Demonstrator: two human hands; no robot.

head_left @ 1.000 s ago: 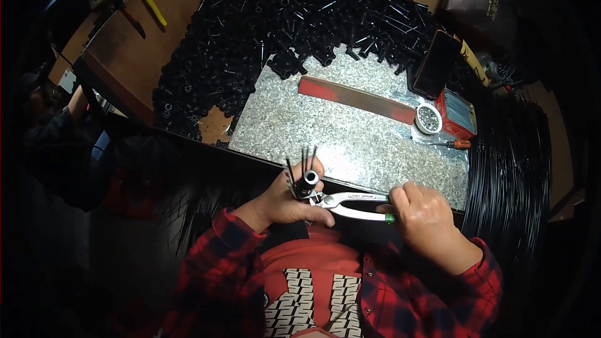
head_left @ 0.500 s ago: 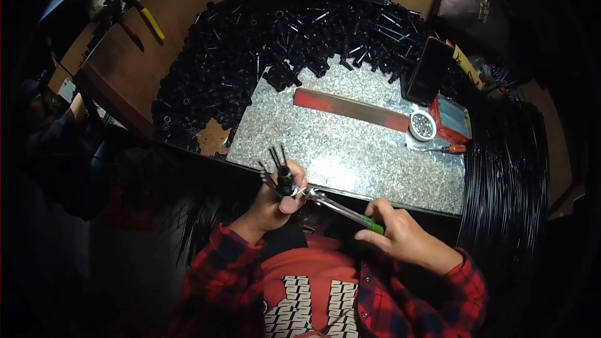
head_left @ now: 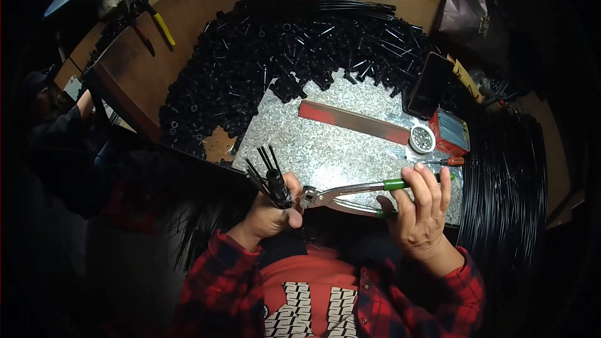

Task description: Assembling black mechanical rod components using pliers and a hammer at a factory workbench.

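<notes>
Observed black tubular part [head_left: 275,183] clamped low in left hand [head_left: 268,219], leaning upward out of the grip, alongside thin black strips [head_left: 255,175]. Noted green-handled pliers [head_left: 322,198] gripped in right hand [head_left: 421,220] by their spread handles, with head just beside the part; cannot tell whether touching. Saw speckled worktop [head_left: 282,138] beyond, bearing red-brown bar [head_left: 354,122].

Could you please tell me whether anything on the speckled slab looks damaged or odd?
Possibly the long bar on the slab: its red colouring looks worn, with a brownish middle between redder ends.
</notes>
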